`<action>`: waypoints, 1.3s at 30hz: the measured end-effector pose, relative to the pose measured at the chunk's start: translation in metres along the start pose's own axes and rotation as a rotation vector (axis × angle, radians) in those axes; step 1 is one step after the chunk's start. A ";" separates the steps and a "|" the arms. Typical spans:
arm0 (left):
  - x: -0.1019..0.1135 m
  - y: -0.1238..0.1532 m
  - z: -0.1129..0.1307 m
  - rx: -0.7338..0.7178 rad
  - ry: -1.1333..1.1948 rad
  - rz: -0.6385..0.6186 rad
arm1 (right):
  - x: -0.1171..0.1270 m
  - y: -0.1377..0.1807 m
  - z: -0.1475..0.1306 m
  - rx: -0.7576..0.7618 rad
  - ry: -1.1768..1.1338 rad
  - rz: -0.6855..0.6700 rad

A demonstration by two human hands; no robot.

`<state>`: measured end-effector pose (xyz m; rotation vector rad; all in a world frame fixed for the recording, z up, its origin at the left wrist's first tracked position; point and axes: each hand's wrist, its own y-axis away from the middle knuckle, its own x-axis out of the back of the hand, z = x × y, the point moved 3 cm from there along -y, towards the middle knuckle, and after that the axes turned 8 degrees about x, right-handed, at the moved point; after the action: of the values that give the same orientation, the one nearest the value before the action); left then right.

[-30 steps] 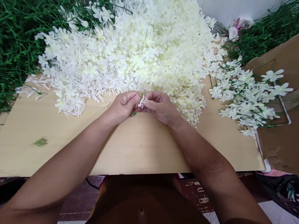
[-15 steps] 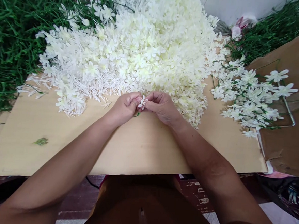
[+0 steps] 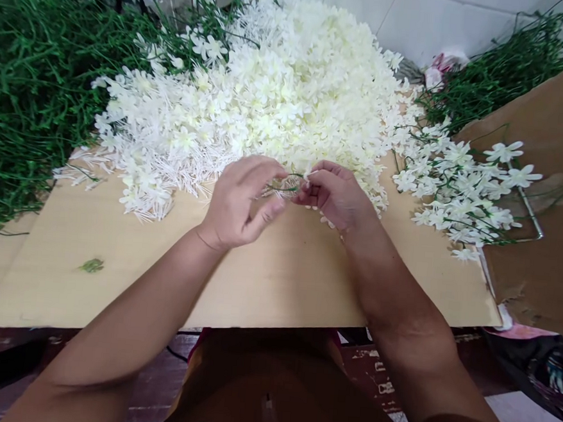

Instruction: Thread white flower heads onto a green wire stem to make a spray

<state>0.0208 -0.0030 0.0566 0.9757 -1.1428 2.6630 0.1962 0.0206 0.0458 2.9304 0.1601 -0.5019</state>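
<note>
A: From the head camera, we see our left hand (image 3: 241, 202) with its fingers loosely curled and the thumb apart from them. A thin green stem (image 3: 283, 184) runs out from its fingertips toward the other hand.

B: Our right hand (image 3: 334, 195) is pinched shut on a small white flower (image 3: 308, 173), just beside the end of that stem. Most of the flower is hidden under the fingers; only a bit of petal shows.

A: We cannot tell whether the left fingers really grip the stem or only touch it, since it is thin and blurred there.

B: Right behind both hands lies the heap of white flowers (image 3: 280, 95). Under our wrists is the pale board (image 3: 281, 275).

A: To the right of the right hand lie stemmed flowers (image 3: 461, 185) on brown cardboard (image 3: 549, 242). Far left of the left hand, a mass of green stems (image 3: 24, 90) runs out of the frame.

B: Our forearms are cut off at the bottom edge.
</note>
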 end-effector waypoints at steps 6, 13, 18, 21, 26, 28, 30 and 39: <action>-0.011 0.004 0.010 -0.119 -0.057 0.077 | 0.016 0.014 -0.009 -0.126 0.009 -0.023; 0.003 -0.004 -0.010 0.481 0.775 -0.181 | 0.042 0.044 -0.016 -0.215 0.349 -0.285; 0.002 0.004 -0.003 0.593 0.902 -0.844 | 0.013 0.027 -0.010 0.016 0.805 -0.223; -0.011 0.013 0.001 0.572 0.761 -1.046 | -0.018 0.015 0.001 0.190 1.320 -0.228; -0.018 0.011 -0.008 0.520 0.555 -0.910 | -0.039 0.004 0.015 0.205 1.576 -0.213; -0.012 0.010 -0.014 0.521 0.529 -0.851 | -0.036 0.002 0.016 0.247 1.517 -0.222; -0.006 0.009 -0.023 0.543 0.483 -0.758 | -0.028 0.000 0.015 0.322 1.389 -0.210; 0.007 0.006 -0.063 0.666 0.138 -0.001 | -0.003 0.000 0.010 0.456 0.756 -0.105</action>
<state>-0.0199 0.0342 0.0246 0.8228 -0.2089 3.1049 0.1897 0.0182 0.0374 3.4029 0.3221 0.6760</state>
